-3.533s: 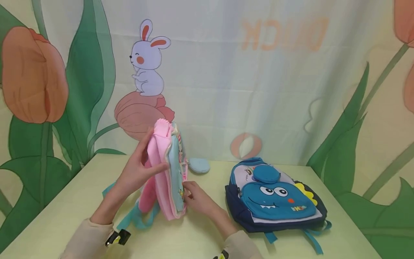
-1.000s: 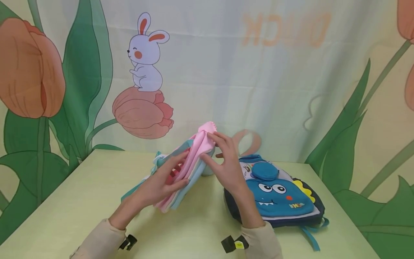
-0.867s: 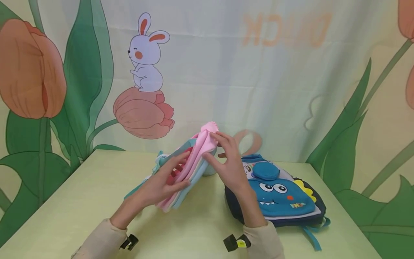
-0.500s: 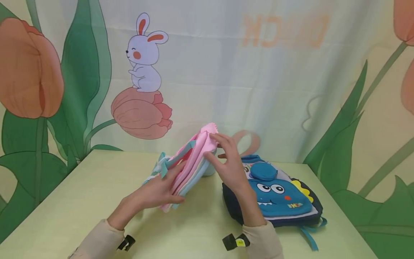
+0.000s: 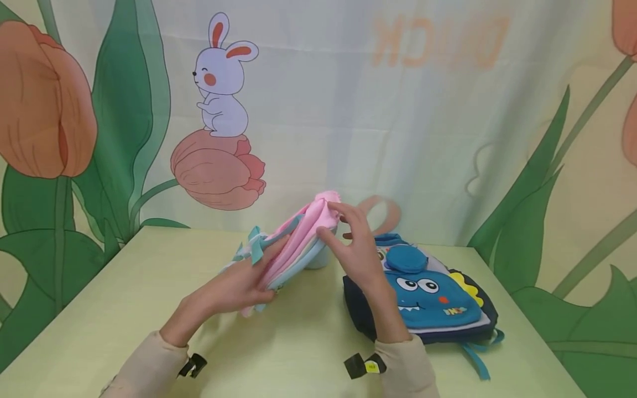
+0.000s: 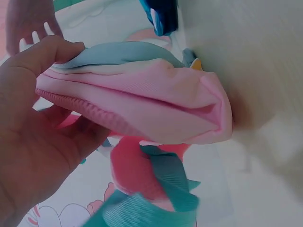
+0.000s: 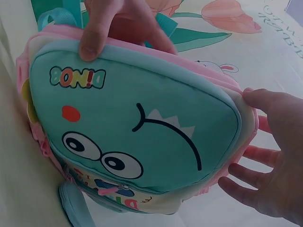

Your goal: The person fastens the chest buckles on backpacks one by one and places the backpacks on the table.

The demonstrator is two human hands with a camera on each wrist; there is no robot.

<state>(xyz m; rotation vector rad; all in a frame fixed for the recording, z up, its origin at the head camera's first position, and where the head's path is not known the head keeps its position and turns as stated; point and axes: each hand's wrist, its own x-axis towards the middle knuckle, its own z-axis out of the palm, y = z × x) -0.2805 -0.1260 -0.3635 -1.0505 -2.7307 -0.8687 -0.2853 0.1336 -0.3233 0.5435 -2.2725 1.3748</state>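
Gripping the pink-and-mint dinosaur backpack by one long edge, the left hand sets its thumb on the front panel and its fingers behind — a hold that probably bears most of the weight. The right hand is loosely spread at the bag's side, thumb at the front corner and fingers fanned around the edge, so it seems to steady rather than carry. Between them the bag leans at a slant; whether its lower end touches the surface I cannot tell. A teal strap trails loose behind, and a light-blue pouch hangs beside the front, apparently clipped on.

Farther right, past the right forearm, a blue dinosaur backpack lies face up — flat, it likely needs no support and leaves both hands free. Behind the surface hangs a tulip-and-rabbit curtain.
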